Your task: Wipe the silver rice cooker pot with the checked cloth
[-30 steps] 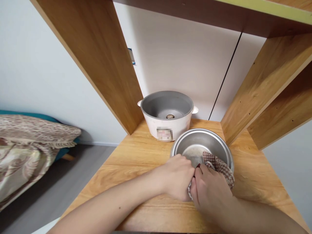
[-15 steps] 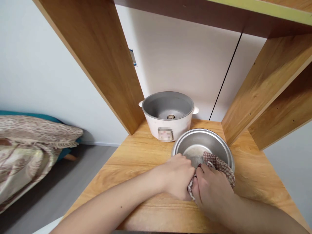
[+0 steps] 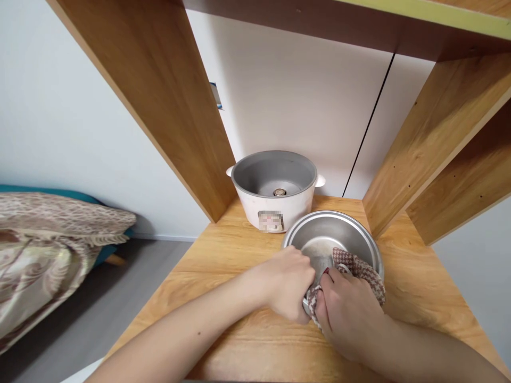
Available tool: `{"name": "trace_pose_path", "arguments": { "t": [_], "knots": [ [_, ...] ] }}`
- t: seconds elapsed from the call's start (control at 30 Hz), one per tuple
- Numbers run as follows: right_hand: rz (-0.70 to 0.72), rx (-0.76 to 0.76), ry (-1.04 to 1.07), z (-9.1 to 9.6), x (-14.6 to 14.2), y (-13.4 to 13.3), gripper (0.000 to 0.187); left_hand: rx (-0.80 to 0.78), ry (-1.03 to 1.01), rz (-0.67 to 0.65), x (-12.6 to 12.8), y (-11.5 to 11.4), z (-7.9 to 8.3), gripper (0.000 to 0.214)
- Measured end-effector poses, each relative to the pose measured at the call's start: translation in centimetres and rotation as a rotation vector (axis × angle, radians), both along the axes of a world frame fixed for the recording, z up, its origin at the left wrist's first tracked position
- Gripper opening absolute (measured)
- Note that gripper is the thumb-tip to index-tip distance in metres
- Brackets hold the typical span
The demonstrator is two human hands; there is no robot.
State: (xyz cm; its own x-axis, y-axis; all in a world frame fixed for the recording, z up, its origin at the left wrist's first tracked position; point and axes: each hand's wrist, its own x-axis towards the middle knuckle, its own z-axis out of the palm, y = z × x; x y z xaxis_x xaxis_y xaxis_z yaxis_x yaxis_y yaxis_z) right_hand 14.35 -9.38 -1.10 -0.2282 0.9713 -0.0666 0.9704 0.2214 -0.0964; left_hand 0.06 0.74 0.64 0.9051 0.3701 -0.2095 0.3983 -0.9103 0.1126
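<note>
A steel inner pot (image 3: 339,234) stands on the wooden shelf top (image 3: 223,266). My left hand (image 3: 289,284) is closed round the pot's near rim on the left. My right hand (image 3: 347,311) is closed on a brown and white checked cloth (image 3: 361,271) that lies over the near rim and hangs partly inside the pot. The two hands touch each other at the rim. Behind the pot sits a white rice cooker body (image 3: 275,189), open, its grey inside and heating plate showing.
Slanting wooden uprights stand on the left (image 3: 159,101) and right (image 3: 431,138), with a shelf board overhead. A white wall is behind. A bed with a patterned blanket (image 3: 51,250) lies at the far left above a grey floor.
My left hand has shifted slightly back along the rim, and a little more cloth and rim show between the hands. The pot and cooker have stayed in place.
</note>
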Motion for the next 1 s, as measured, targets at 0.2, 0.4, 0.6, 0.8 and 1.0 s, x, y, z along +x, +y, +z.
{"name": "trace_pose_path", "arguments": {
  "t": [0.2, 0.4, 0.6, 0.8, 1.0],
  "knots": [
    [-0.007, 0.026, -0.013, -0.5, -0.6, 0.2, 0.021, 0.009, 0.003, 0.004, 0.2, -0.1, -0.1, 0.025],
    [-0.01, 0.077, -0.015, -1.0, -1.2, 0.4, 0.02, 0.02, -0.005, -0.005, 0.2, -0.2, -0.1, 0.024],
    [0.003, 0.059, -0.016, -0.9, -0.9, 0.3, 0.021, 0.021, 0.016, 0.0, 0.2, 0.0, -0.2, 0.025],
    [0.055, 0.039, -0.011, -0.6, -0.3, 0.4, 0.023, 0.023, 0.025, -0.025, 0.0, 0.3, -0.5, 0.03],
    [0.072, -0.001, -0.005, -0.3, 0.3, 0.5, 0.025, 0.023, 0.008, -0.039, -0.1, 0.4, -0.5, 0.025]
  ]
}}
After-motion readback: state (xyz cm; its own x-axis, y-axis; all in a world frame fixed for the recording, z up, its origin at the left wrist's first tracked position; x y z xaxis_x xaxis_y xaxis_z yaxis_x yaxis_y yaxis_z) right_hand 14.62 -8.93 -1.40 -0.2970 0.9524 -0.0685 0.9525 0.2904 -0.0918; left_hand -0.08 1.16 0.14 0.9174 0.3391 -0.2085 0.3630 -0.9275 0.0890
